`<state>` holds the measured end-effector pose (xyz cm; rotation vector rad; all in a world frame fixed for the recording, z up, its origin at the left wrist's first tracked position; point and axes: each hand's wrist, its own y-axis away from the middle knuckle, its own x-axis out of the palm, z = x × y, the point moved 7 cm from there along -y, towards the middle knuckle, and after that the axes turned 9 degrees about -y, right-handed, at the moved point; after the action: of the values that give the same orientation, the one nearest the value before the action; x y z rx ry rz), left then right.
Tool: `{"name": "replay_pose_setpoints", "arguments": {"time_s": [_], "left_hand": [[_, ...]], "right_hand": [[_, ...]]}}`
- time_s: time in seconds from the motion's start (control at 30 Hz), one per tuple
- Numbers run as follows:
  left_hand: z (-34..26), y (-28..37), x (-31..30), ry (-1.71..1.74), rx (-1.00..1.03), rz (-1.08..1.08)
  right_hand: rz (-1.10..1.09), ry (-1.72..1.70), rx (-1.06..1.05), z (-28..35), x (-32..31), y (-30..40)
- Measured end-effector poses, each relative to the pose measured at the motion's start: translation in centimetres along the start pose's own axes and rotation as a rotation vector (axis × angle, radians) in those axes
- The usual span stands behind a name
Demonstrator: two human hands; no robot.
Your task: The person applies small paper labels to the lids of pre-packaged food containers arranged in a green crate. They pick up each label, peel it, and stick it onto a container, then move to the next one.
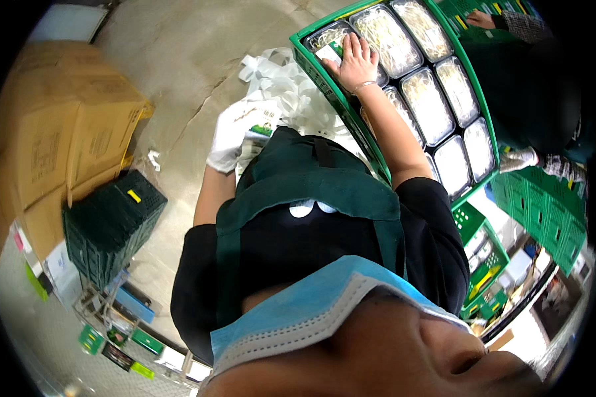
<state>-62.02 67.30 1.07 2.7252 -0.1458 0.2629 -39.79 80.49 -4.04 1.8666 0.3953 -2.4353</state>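
My left hand [228, 134], in a white glove, holds printed labels [264, 121] with green and white areas beside my dark green apron. My bare right hand [356, 67], with a bracelet at the wrist, lies flat on a clear-lidded tray of bean sprouts [332, 33], over a white and green label [329, 51]. That tray sits in the near left corner of a green plastic crate [328, 92]. Several more sprout trays [386, 37] fill the crate in rows, partly hidden under my right forearm.
Crumpled white backing strips [290, 92] lie on the concrete floor left of the crate. Cardboard boxes [49, 144] and a dark crate stack [114, 218] stand at left. At right are a co-worker's bare hand [481, 20], gloved hand [519, 160] and more green crates [536, 208].
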Motion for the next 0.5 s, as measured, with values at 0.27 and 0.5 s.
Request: {"name": "replay_pose_setpoints", "arguments": {"time_s": [0.27, 0.5], "left_hand": [[-4.1, -8.5, 3.0, -0.71, 0.173, 0.288], [-3.0, -11.6, 1.3, -0.375, 0.12, 0.33]], "right_hand": [[0.539, -1.282, 0.189, 8.2, -5.4, 3.4], [-0.05, -0.254, 0.314, -10.9, -7.8, -5.6]]}}
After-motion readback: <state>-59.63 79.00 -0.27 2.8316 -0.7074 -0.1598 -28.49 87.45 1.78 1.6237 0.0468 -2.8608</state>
